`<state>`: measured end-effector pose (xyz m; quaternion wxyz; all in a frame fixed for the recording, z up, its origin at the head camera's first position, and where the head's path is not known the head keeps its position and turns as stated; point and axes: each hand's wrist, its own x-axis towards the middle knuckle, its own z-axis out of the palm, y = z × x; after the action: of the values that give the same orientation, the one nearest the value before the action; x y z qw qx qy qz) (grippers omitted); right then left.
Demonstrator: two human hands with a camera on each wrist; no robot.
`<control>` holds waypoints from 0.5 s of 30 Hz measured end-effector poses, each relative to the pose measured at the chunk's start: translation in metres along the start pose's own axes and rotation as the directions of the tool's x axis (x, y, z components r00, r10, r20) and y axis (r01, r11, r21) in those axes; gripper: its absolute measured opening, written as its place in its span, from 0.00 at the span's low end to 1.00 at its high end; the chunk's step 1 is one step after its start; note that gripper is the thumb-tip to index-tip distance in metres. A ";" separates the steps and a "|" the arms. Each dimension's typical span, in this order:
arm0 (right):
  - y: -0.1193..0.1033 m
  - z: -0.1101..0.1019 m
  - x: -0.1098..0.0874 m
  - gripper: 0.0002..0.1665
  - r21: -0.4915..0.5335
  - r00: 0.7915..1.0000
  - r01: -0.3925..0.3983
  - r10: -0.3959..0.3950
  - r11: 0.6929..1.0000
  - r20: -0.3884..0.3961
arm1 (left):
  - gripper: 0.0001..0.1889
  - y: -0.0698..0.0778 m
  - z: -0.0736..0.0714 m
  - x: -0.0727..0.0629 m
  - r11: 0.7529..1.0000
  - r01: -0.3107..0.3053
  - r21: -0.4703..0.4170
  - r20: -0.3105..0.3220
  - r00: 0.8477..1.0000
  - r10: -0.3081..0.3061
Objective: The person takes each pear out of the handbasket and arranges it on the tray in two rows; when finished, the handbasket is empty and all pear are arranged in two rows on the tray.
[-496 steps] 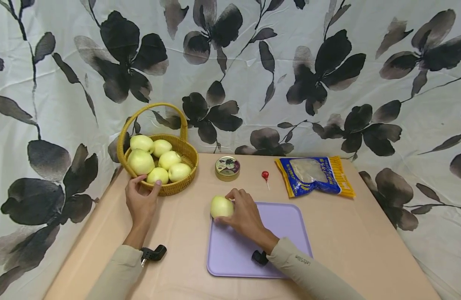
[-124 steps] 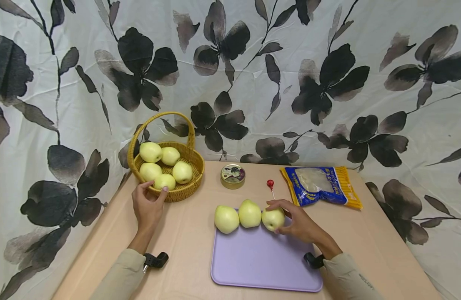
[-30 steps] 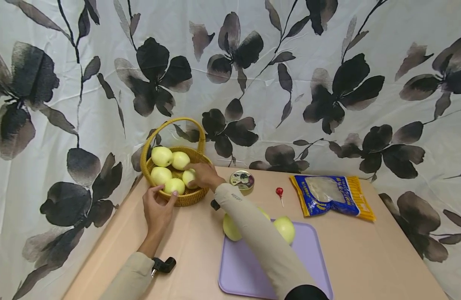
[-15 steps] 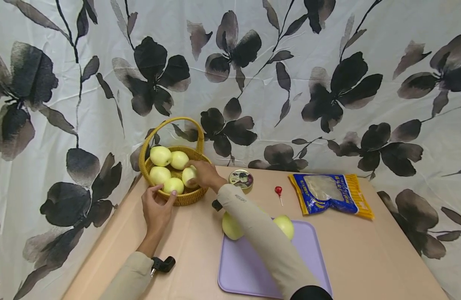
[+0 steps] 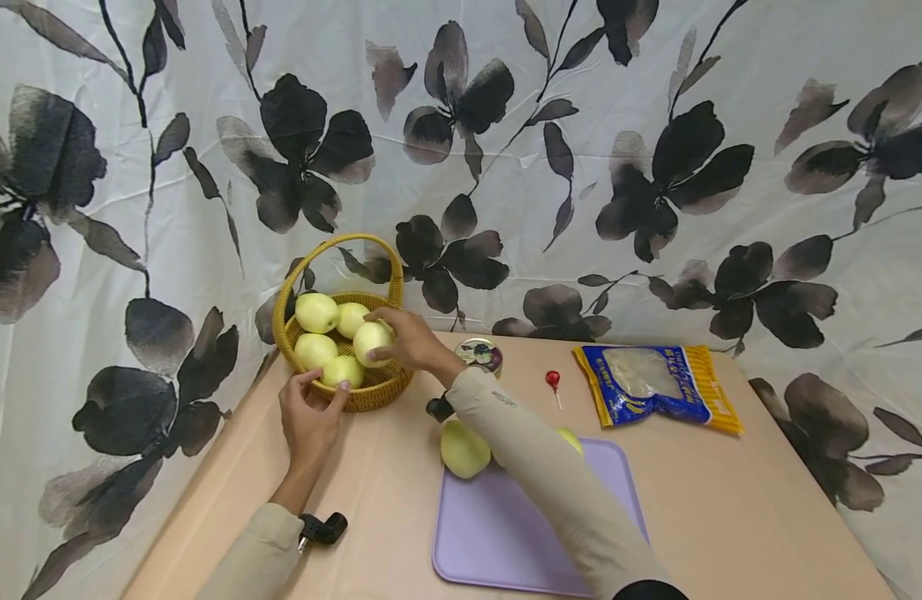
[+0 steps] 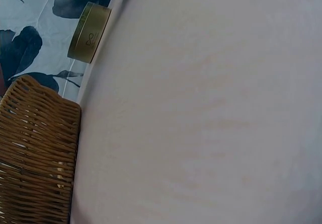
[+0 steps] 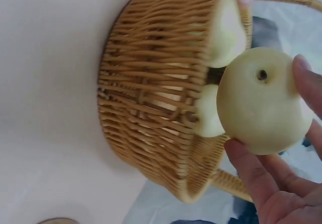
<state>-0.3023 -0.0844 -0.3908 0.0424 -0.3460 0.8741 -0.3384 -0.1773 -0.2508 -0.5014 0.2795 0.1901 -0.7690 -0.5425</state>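
Note:
My right hand (image 5: 414,342) pinches a pale yellow-green apple (image 5: 373,343) between thumb and fingertips, just above the right side of the wicker basket (image 5: 378,393). Up close in the right wrist view, that apple (image 7: 264,105) is clear of the basket rim. Several more apples (image 5: 316,312) lie inside the basket. With thumb and fingers, my left hand (image 5: 309,421) holds the basket's near rim. On the purple tray (image 5: 498,533), one apple (image 5: 464,450) shows at the back left corner and another (image 5: 570,438) peeks out behind the right sleeve, which hides the space between them.
Behind the right wrist stands a round tin (image 5: 479,353), partly covered. A red lollipop (image 5: 553,380) and a blue-and-yellow food packet (image 5: 656,385) lie at the back right. The basket's tall handle (image 5: 341,240) arches up, with a floral curtain (image 5: 581,167) behind the table.
The right hand has gone from the tray to the basket, gripped an apple there and lifted it slightly. The left hand stays at the rim.

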 end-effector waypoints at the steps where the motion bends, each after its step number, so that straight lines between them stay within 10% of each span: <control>1: -0.001 -0.003 -0.003 0.39 0.008 1.000 0.006 -0.006 1.000 -0.006 | 0.28 0.000 0.000 0.000 1.000 0.001 -0.002 0.001 1.000 -0.001; 15: -0.007 -0.051 -0.074 0.40 0.332 0.997 0.050 -0.029 0.942 -0.068 | 0.28 0.000 0.000 0.000 1.000 0.002 -0.002 0.006 1.000 -0.002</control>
<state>-0.2582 -0.0126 -0.3594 0.0665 -0.3406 0.7979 -0.4929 -0.1773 -0.2510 -0.5014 0.2768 0.1892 -0.7692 -0.5440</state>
